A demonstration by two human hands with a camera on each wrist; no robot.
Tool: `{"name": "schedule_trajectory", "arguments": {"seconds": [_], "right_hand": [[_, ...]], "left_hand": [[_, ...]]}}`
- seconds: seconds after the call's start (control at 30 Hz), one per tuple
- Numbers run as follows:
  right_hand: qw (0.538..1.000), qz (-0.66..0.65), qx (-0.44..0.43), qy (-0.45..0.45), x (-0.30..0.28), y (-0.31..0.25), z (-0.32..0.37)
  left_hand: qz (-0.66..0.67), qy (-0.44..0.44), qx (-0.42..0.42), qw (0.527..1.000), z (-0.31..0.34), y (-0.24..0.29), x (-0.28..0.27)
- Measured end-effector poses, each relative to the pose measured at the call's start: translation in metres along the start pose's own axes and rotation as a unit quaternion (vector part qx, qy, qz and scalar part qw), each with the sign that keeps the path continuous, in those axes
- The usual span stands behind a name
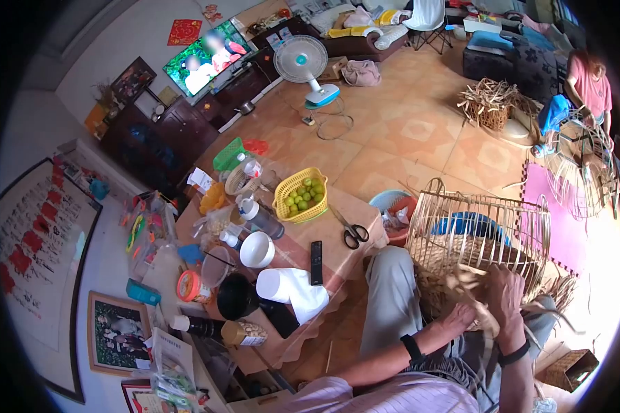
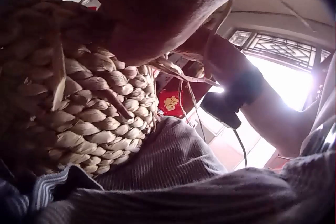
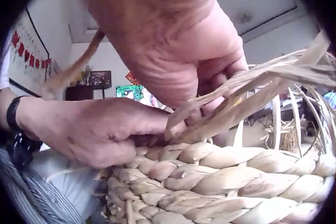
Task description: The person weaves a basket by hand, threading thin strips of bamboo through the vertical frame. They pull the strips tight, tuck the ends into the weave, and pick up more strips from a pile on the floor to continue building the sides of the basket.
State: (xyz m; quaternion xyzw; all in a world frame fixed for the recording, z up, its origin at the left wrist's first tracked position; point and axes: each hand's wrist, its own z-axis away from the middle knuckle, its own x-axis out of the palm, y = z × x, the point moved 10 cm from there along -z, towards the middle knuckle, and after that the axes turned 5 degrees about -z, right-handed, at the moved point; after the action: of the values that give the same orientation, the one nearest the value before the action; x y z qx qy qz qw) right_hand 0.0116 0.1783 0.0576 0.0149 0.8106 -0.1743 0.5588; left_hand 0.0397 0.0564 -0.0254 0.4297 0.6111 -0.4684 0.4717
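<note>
A partly woven basket (image 1: 437, 279) rests across the person's lap, bare upright rods (image 1: 489, 199) rising beyond its woven band. Thick twisted rows of pale dried strips form the weave (image 3: 226, 182) in the right wrist view. At the top row, the left hand (image 3: 89, 129) pinches a strip between thumb and fingers. The right hand (image 3: 173, 45) comes down from above, fingers curled round pale flat strips (image 3: 236, 103) that run off to the right. In the left wrist view the woven wall (image 2: 105, 113) stands beside the left hand (image 2: 168, 14), whose fingertips are hidden.
On the left, a table holds a yellow basket of green fruit (image 1: 302, 197), scissors (image 1: 351, 230), a remote (image 1: 316, 261) and a white bowl (image 1: 257, 250). A fan (image 1: 302, 62) stands on the tiled floor. Another person (image 1: 589, 89) sits at the far right near a pink mat (image 1: 551, 220).
</note>
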Motion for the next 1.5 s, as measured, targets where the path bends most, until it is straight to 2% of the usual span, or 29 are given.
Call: {"name": "schedule_trajectory", "arguments": {"seconds": [0.03,0.13,0.2,0.3,0.4,0.43,0.53,0.6,0.67,0.7,0.73,0.83,0.93,0.97,1.07,1.13,1.17,1.2,1.27,1.33,1.4,1.47,1.5], "right_hand": [[0.999,-0.009,0.031,-0.026,0.006,0.004,-0.001],[0.998,-0.038,0.044,0.008,-0.007,-0.004,-0.001],[0.993,-0.093,0.072,0.006,-0.002,0.006,0.003],[0.977,-0.171,0.128,-0.005,-0.013,0.016,0.015],[0.942,-0.275,0.182,0.062,-0.001,0.047,0.034],[0.892,-0.349,0.283,0.040,0.003,0.055,0.041],[0.871,-0.400,0.250,0.136,0.020,0.076,0.074],[0.776,-0.551,0.260,0.163,0.039,0.102,0.097],[0.660,-0.667,0.296,0.180,0.085,0.153,0.117],[0.683,-0.652,0.306,0.119,0.076,0.161,0.107],[0.677,-0.646,0.342,0.089,0.063,0.157,0.094],[0.666,-0.671,0.303,0.118,0.043,0.152,0.042],[0.622,-0.720,0.280,0.129,0.053,0.150,0.029],[0.597,-0.726,0.316,0.129,0.056,0.155,0.043],[0.562,-0.730,0.372,0.114,0.057,0.151,0.114],[0.526,-0.752,0.370,0.146,0.091,0.152,0.160],[0.491,-0.805,0.318,0.098,0.072,0.110,0.159],[0.482,-0.820,0.303,0.069,0.074,0.100,0.163],[0.522,-0.792,0.313,0.044,0.055,0.093,0.151],[0.671,-0.682,0.284,0.071,0.047,0.110,0.129],[0.756,-0.592,0.276,0.035,0.034,0.108,0.109],[0.788,-0.539,0.290,-0.063,-0.002,0.064,0.073],[0.928,-0.338,0.146,-0.058,-0.019,0.052,0.055]], "left_hand": [[-0.003,0.040,0.007,0.999,0.006,0.000,0.005],[0.228,0.187,-0.056,0.954,-0.016,-0.018,0.025],[0.246,0.175,-0.052,0.952,-0.031,-0.021,0.032],[0.263,0.172,-0.066,0.947,-0.038,-0.030,0.003],[0.317,0.172,-0.070,0.930,-0.041,-0.043,-0.040],[0.300,0.161,-0.067,0.938,-0.040,-0.042,-0.037],[0.268,0.132,-0.062,0.952,-0.042,-0.042,-0.031],[0.278,0.113,-0.068,0.952,-0.045,-0.042,-0.034],[0.281,0.153,-0.065,0.945,-0.045,-0.042,-0.036],[0.282,0.172,-0.064,0.942,-0.045,-0.042,-0.036],[0.278,0.157,-0.070,0.945,-0.045,-0.040,-0.031],[0.244,0.141,-0.087,0.956,-0.045,-0.035,-0.019],[0.204,0.153,-0.104,0.961,-0.047,-0.035,-0.015],[0.224,0.153,-0.105,0.957,-0.047,-0.036,-0.012],[0.275,0.152,-0.107,0.943,-0.047,-0.042,-0.023],[0.294,0.152,-0.105,0.938,-0.048,-0.043,-0.026],[0.303,0.150,-0.109,0.935,-0.048,-0.045,-0.028],[0.312,0.147,-0.112,0.932,-0.047,-0.047,-0.031],[0.329,0.119,-0.116,0.930,-0.050,-0.046,-0.029],[0.345,0.067,-0.124,0.928,-0.054,-0.047,-0.023],[0.261,0.088,-0.139,0.951,-0.054,-0.043,-0.041],[0.175,0.108,-0.150,0.967,-0.058,-0.036,-0.066],[0.169,0.134,-0.154,0.964,-0.061,-0.036,-0.077]]}}
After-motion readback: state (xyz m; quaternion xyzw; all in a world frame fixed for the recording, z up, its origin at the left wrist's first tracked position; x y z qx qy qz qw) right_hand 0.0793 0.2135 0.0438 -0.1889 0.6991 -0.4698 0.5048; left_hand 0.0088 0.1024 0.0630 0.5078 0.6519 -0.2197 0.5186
